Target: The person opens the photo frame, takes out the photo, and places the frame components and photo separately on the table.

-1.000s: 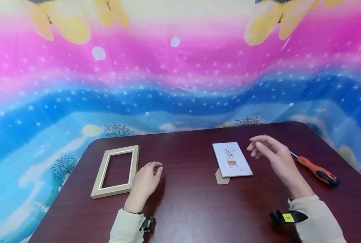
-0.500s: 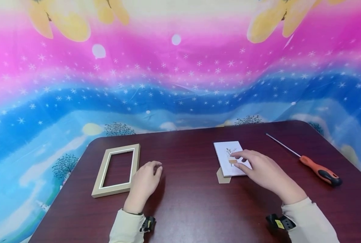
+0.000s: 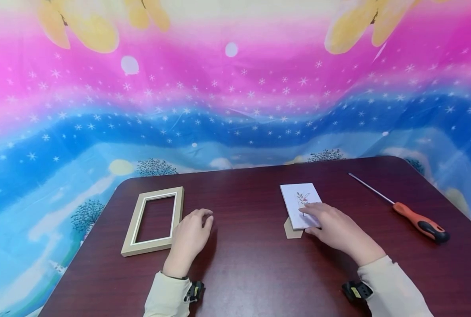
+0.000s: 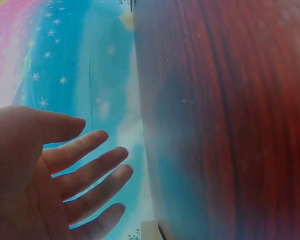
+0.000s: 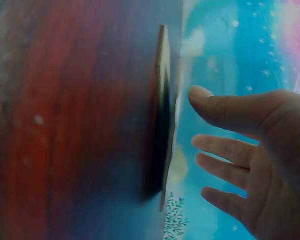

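On the right half of the table lies a white card (image 3: 292,199) with a printed plant in a pot. A tan stand flap (image 3: 292,231) juts out beneath its near edge. Over the card's near right corner is my right hand (image 3: 334,226), fingers spread. In the right wrist view a gap separates thumb and fingers from the thin edge of the card's backing (image 5: 164,120). My left hand (image 3: 189,235) is beside the right side of a tan picture frame (image 3: 150,248), fingers loosely extended and holding nothing. The frame's opening shows bare table.
An orange and black screwdriver (image 3: 419,222) lies at the right, its shaft pointing away to the left. A dark red wooden table (image 3: 243,264) bears everything. Behind its far edge hangs a colourful printed cloth (image 3: 235,110).
My right hand has moved left from near the screwdriver to over the card, then slightly nearer to me. My left hand, the frame and the card stay in place.
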The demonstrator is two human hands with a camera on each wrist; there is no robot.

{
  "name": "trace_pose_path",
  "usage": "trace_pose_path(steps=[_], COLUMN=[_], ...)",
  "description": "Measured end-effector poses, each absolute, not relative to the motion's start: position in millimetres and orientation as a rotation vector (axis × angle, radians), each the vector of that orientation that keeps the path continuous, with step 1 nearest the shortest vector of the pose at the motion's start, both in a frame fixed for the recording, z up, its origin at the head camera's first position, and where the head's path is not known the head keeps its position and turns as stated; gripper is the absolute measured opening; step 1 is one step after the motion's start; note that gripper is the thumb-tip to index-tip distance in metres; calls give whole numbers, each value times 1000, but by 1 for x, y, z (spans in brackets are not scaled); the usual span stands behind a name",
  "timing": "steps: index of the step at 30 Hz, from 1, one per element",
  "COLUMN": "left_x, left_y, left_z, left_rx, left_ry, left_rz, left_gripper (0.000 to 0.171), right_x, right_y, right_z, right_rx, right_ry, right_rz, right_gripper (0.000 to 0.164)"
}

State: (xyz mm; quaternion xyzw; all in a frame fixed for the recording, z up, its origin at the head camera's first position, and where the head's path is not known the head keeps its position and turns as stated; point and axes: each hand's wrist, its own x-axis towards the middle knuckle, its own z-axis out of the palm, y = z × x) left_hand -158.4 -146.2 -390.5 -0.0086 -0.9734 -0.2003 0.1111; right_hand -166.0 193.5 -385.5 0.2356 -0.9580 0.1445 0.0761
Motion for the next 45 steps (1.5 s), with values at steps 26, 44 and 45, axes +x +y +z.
trace_pose_path(steps=[26,44,45], left_x=[-158,-158,-158], left_y=[-144,-143,-143], left_z=[-393,-393,-393], left_rx=[-46,-55,-55], left_ry=[-2800,-2795,-2795], left_rz=[-565,-553,-552], left_gripper=[24,23,23], right_x=[-170,-169,-169], right_y=[197,212,214], right_z=[-390,-379,-378], right_rx=[611,610,596], right_ry=[-3018,-3062,-3067], right_rz=[436,476,478], right_gripper=[46,48,47])
